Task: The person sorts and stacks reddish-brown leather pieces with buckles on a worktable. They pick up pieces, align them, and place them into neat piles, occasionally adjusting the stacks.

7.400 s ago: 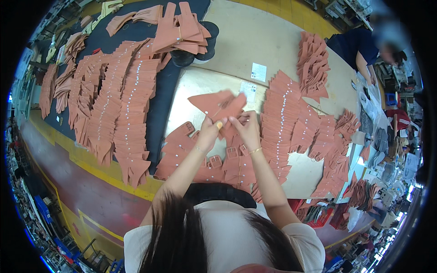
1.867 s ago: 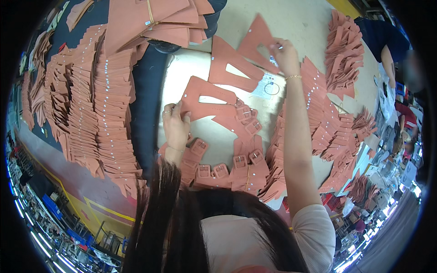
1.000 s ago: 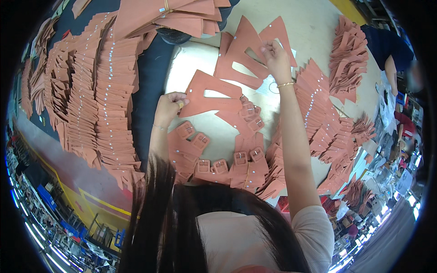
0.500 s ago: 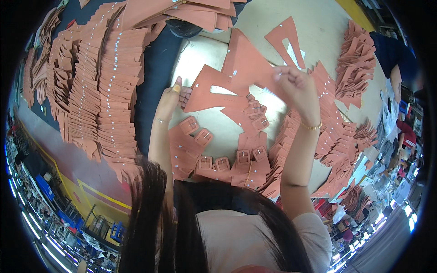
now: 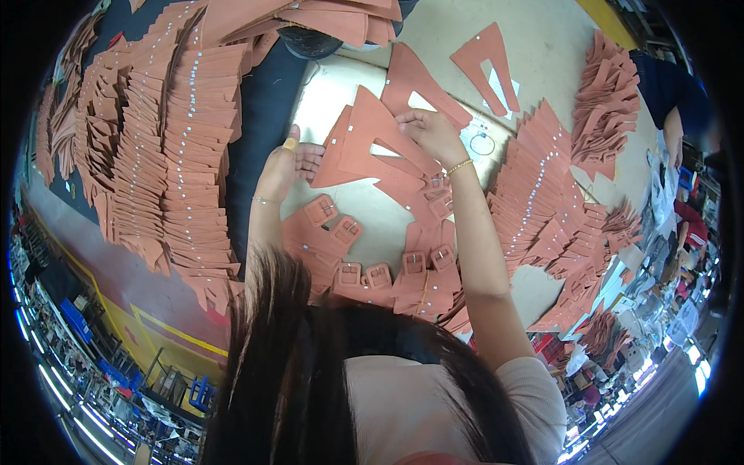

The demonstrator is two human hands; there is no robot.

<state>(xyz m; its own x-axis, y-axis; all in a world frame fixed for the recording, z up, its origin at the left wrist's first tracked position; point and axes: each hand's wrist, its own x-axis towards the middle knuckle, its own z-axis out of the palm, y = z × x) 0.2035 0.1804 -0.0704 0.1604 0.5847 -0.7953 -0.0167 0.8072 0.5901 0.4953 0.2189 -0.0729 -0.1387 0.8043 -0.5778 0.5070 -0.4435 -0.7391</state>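
Note:
My right hand (image 5: pixel 434 136) pinches the right edge of a flat reddish-brown leather-like piece (image 5: pixel 363 147) that narrows to one side and has a slot. This piece overlaps a similar one (image 5: pixel 328 159), whose edge shows to its left. Beside that left edge is my left hand (image 5: pixel 291 167), thumb raised and fingers stretched toward the pieces; whether they touch is hard to tell. Just beyond my right hand lies another slotted piece (image 5: pixel 418 81). Nearer me, several pieces carry covered square buckles (image 5: pixel 346 229), some partly under my right forearm.
Rows of stacked pieces (image 5: pixel 198 155) cover the dark surface at left. More stacks (image 5: pixel 535 182) stand at right, and a single slotted piece (image 5: pixel 488 58) lies at the far side. A dark rounded object (image 5: pixel 310 43) holds up a pile. Another person's arm (image 5: pixel 673 139) shows at far right.
My right hand has moved left and now grips a slotted piece, which has come to overlap the one by my left hand. My left hand has shifted slightly left.

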